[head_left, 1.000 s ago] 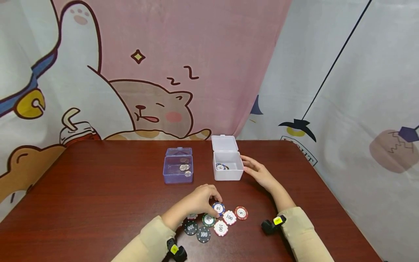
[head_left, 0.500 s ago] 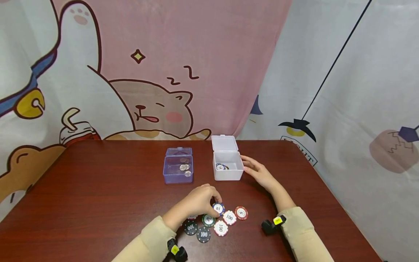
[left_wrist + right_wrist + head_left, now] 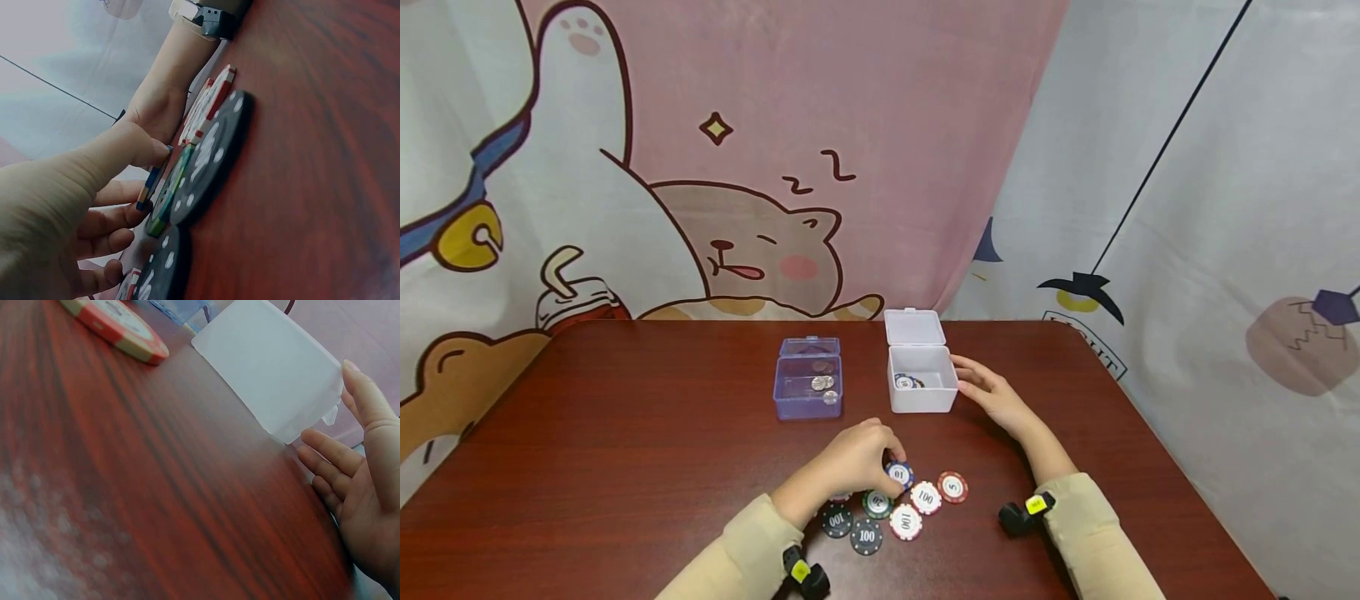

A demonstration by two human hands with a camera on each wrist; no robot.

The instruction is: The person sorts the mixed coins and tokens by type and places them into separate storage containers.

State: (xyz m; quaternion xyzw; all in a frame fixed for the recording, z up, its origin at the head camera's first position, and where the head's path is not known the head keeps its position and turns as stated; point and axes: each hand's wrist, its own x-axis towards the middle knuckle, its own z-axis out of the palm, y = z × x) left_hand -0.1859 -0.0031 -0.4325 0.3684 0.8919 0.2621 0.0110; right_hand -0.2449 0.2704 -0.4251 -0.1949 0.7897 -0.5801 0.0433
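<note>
In the head view my left hand (image 3: 853,458) pinches a blue poker chip (image 3: 899,474) marked 10 between thumb and fingertips. The left wrist view shows this blue chip (image 3: 147,189) tilted at its edge beside a green chip (image 3: 167,197). My right hand (image 3: 1000,402) touches the right side of an open white plastic box (image 3: 922,403), with its fingers mostly straight. Inside that box lie blue-edged chips (image 3: 906,382). Seen from the right wrist, the thumb and fingers of the right hand (image 3: 369,481) rest along the end of the white box (image 3: 269,369).
Around the left hand lie black chips (image 3: 867,537), white chips (image 3: 906,522) and a red chip (image 3: 952,487); some are partly covered by the hand. Left of the white box stands an open purple box (image 3: 808,409) with silver coins (image 3: 822,383). The brown table (image 3: 625,467) ends at a printed curtain (image 3: 887,125).
The left hand has shifted very slightly away from the person, and the blue poker chip has moved with it. The right hand and the white box have stayed in place.
</note>
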